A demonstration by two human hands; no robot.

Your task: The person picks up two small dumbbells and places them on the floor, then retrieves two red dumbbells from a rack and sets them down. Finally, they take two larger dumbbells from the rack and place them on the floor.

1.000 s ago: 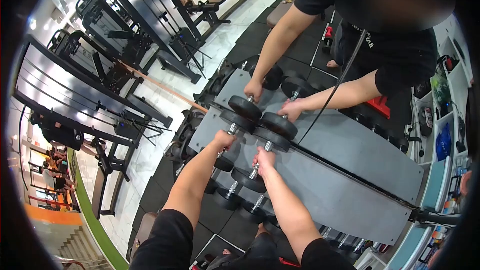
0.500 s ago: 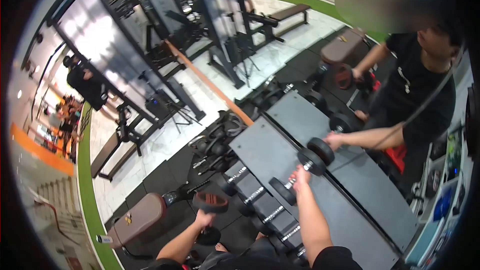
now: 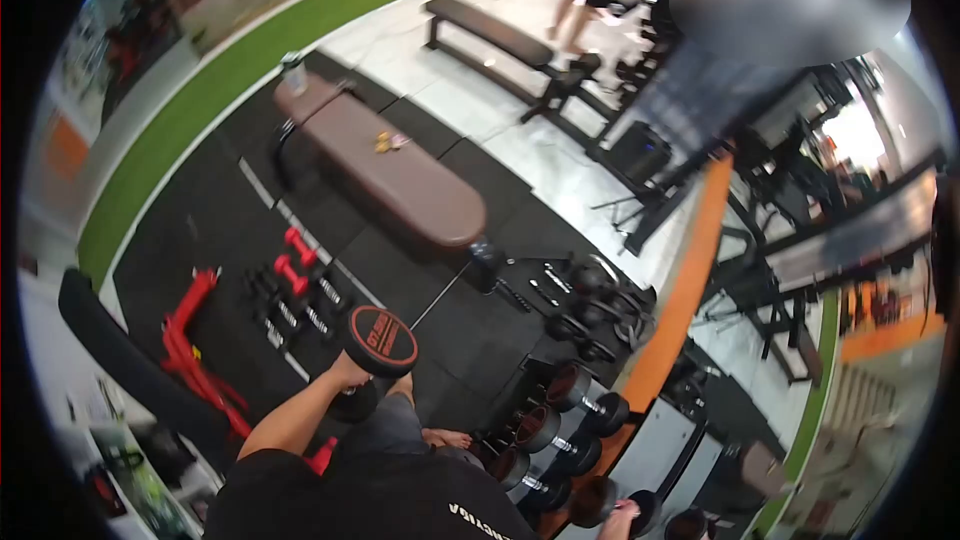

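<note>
Head view: the left arm is seen raised from the lower left, bent at the elbow, the forearm angled up and to the right; the left hand (image 3: 347, 372) is closed around the handle of a black dumbbell (image 3: 380, 342), which is carried clear of the floor with its red-lettered end plate turned toward the camera; the handle itself is hidden by the fingers and by that near plate, and the far plate shows only as a dark edge just below the hand. Beneath the hand and the forearm a knee and a bare foot are made out above the black shirt at the bottom edge.

The right hand (image 3: 620, 516) is cut off by the bottom edge of the frame; only its upper part is seen, pressed against a second dumbbell (image 3: 605, 502) whose dark plates flank it; how far the fingers are curled cannot be told, since the palm and the handle lie out of sight.

Just above the right hand a row of racked dumbbells (image 3: 560, 420) is seen, with an orange rail (image 3: 680, 300) running up beside it; the rack below is blurred and partly cropped. Well above the left hand a brown padded bench (image 3: 400, 175) lies on the dark mat; to the left of that hand small red dumbbells (image 3: 292, 262) and a red frame (image 3: 190, 340) rest on the floor; their details are too small to read.
</note>
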